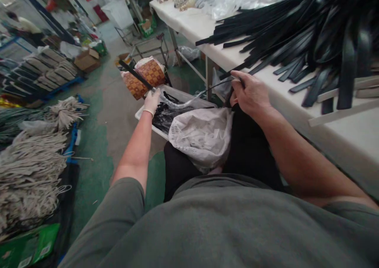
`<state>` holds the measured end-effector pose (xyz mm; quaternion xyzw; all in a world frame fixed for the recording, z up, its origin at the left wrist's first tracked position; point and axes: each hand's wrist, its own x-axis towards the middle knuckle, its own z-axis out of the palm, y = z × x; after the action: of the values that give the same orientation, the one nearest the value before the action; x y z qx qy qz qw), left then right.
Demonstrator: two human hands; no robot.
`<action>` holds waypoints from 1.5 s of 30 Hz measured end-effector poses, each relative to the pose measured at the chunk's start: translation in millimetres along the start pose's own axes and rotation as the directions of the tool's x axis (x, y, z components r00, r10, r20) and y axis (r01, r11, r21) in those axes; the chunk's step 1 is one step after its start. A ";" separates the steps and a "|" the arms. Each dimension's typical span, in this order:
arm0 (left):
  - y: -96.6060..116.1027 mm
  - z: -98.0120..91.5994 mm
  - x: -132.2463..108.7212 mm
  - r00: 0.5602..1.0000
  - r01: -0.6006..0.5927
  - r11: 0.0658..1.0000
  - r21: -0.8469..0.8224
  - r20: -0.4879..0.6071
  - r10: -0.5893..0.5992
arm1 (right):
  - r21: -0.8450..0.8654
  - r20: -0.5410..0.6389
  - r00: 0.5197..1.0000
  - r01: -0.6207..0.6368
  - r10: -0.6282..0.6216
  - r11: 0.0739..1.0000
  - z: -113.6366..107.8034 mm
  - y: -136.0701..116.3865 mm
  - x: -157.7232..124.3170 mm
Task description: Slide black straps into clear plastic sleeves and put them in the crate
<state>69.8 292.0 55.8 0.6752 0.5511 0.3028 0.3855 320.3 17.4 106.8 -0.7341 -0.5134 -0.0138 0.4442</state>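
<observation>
My left hand point(152, 100), in a white glove, is closed round a long black strap point(134, 75) that sticks up and to the left from it. My right hand point(250, 93) is bare and closed in a pinch on the near end of another black strap point(237, 67) at the white table's edge. Between the hands a clear plastic sleeve point(180, 102) hangs over a white tray point(145, 119) full of black pieces. A crumpled white plastic bag point(201, 137) lies on my lap.
A white table point(266, 74) on the right carries a big heap of black straps point(308, 27). Bundles of pale cord point(32, 165) lie on the floor at left. A checked brown bag point(148, 76) stands beyond the tray. Boxes and racks fill the background.
</observation>
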 end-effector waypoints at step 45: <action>-0.4 20.4 -270.3 0.804 -0.563 0.777 -0.283 0.032 0.594 | 0.306 0.952 0.304 -0.943 0.038 -0.130 68.6 -64.2 -147.6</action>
<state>30.1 24.0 49.3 0.7722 0.2480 0.4351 0.3911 171.6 -41.3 35.9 -0.3688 -0.1206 0.7787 0.4930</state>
